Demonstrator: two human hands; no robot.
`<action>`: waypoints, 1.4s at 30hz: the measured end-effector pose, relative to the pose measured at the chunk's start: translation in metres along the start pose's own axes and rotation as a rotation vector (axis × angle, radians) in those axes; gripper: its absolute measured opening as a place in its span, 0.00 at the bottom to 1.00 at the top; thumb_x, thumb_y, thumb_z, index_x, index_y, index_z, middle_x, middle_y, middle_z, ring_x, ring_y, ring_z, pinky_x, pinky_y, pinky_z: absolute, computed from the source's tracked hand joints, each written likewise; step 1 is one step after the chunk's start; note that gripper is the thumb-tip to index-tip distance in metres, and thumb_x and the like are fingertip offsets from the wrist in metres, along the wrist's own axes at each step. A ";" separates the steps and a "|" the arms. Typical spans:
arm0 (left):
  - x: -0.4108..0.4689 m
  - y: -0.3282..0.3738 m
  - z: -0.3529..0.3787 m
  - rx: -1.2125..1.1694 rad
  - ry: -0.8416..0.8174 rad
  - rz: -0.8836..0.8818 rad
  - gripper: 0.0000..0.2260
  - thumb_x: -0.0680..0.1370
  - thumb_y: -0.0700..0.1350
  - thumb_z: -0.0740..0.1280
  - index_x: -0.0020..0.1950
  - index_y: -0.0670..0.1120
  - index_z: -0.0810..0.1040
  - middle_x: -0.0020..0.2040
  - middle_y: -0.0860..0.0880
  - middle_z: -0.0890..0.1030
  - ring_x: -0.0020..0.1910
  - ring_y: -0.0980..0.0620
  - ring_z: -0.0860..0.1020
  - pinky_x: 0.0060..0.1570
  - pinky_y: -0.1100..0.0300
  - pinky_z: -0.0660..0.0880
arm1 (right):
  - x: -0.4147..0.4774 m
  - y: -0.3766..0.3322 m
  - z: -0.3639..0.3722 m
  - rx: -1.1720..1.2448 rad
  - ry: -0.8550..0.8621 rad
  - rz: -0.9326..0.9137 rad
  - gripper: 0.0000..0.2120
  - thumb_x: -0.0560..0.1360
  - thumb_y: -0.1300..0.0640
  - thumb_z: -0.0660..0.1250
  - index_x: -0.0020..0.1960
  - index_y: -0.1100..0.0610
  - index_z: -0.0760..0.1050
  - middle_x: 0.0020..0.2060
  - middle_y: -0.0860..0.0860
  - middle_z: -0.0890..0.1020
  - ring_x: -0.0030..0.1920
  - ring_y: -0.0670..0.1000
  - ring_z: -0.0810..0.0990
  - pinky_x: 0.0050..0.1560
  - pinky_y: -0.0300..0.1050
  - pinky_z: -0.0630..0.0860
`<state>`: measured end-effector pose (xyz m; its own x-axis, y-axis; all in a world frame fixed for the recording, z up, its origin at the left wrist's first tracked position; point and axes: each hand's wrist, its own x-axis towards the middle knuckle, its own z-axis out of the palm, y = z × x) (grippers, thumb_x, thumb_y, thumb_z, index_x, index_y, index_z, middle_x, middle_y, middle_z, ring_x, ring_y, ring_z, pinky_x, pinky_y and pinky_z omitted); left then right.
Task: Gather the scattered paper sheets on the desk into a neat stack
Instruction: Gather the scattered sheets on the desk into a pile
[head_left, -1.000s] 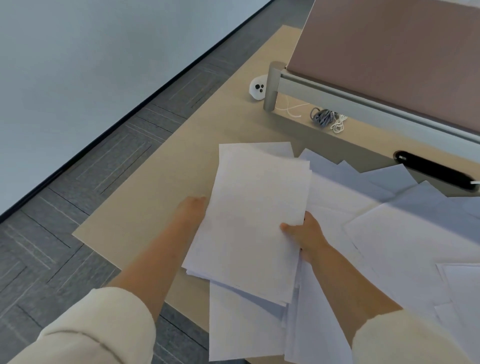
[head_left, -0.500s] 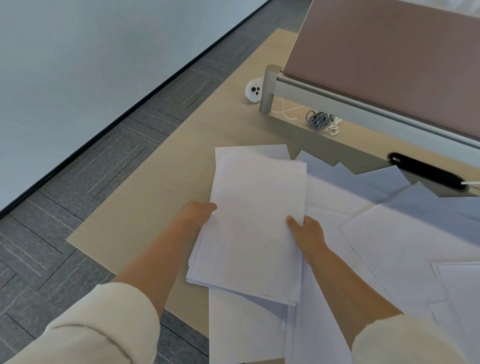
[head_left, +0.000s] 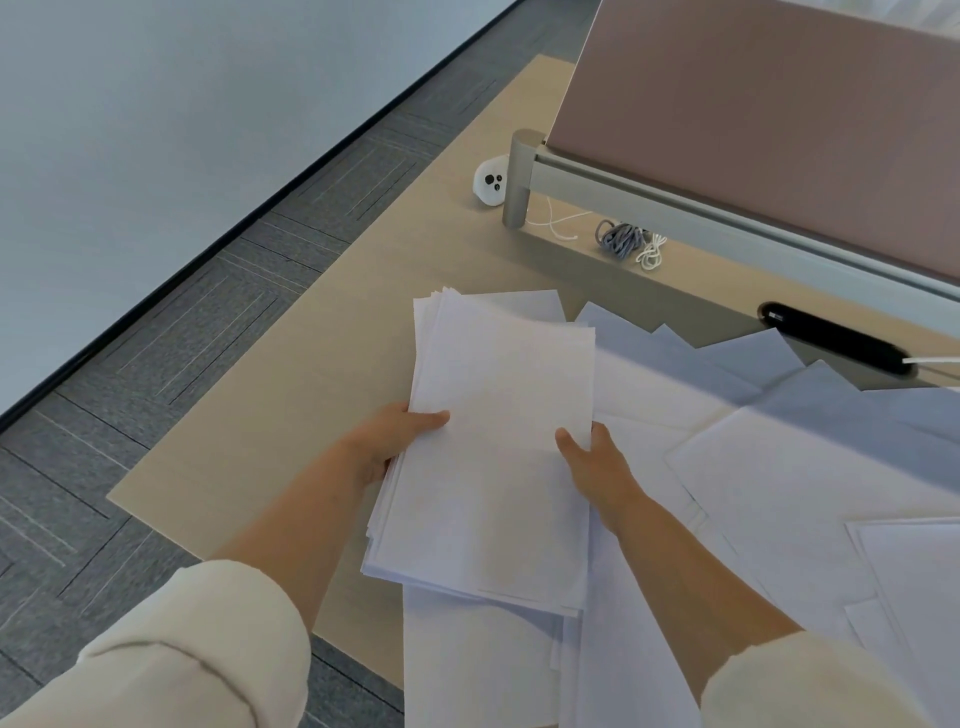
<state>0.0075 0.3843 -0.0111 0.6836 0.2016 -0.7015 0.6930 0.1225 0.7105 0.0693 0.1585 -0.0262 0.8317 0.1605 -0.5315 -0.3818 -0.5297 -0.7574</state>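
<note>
1. Hands clamp a paper bundle from both sides, just above the near left part of a pale wooden desk
2. The left hand pinches the bundle's left edge, thumb flat on the top sheet and fingers hidden underneath. The right hand pinches the right edge the same way
3. A second ago the bundle sat slanted and only the right thumb showed on top. Since then the left thumb has come over the edge, and the bundle has swung round to lie squarer to the person
4. Its far corners now nearly line up, though sheet edges still fan out along the near left side, so the squaring looks unfinished
5. Many loose sheets stay spread in overlapping layers to the right and under the bundle. Most of the gathering appears still to be done
6. Farther back, coiled cables lie at the foot of a brown partition panel
</note>
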 end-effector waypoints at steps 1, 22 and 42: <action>-0.002 0.003 0.001 -0.018 -0.013 0.013 0.04 0.77 0.45 0.68 0.48 0.44 0.78 0.39 0.48 0.84 0.38 0.49 0.83 0.41 0.55 0.80 | 0.001 0.001 -0.001 0.014 -0.007 0.002 0.23 0.79 0.47 0.60 0.69 0.57 0.64 0.62 0.53 0.74 0.56 0.52 0.71 0.58 0.45 0.68; 0.009 0.059 0.018 -0.452 -0.120 0.266 0.08 0.78 0.46 0.64 0.51 0.45 0.80 0.42 0.48 0.85 0.39 0.52 0.83 0.39 0.58 0.80 | 0.023 -0.018 -0.043 0.357 0.004 -0.062 0.15 0.76 0.58 0.67 0.61 0.57 0.71 0.53 0.57 0.81 0.45 0.53 0.81 0.45 0.47 0.78; 0.062 0.040 0.010 -0.085 0.401 -0.002 0.12 0.79 0.39 0.60 0.35 0.45 0.70 0.33 0.45 0.71 0.31 0.47 0.71 0.34 0.57 0.75 | 0.055 -0.005 -0.042 -0.012 0.079 -0.092 0.17 0.75 0.60 0.67 0.63 0.56 0.71 0.54 0.53 0.79 0.51 0.55 0.79 0.54 0.48 0.76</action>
<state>0.0802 0.3916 -0.0264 0.5267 0.5623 -0.6375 0.6617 0.1996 0.7227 0.1341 0.1345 -0.0359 0.8924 0.1424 -0.4283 -0.2983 -0.5260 -0.7965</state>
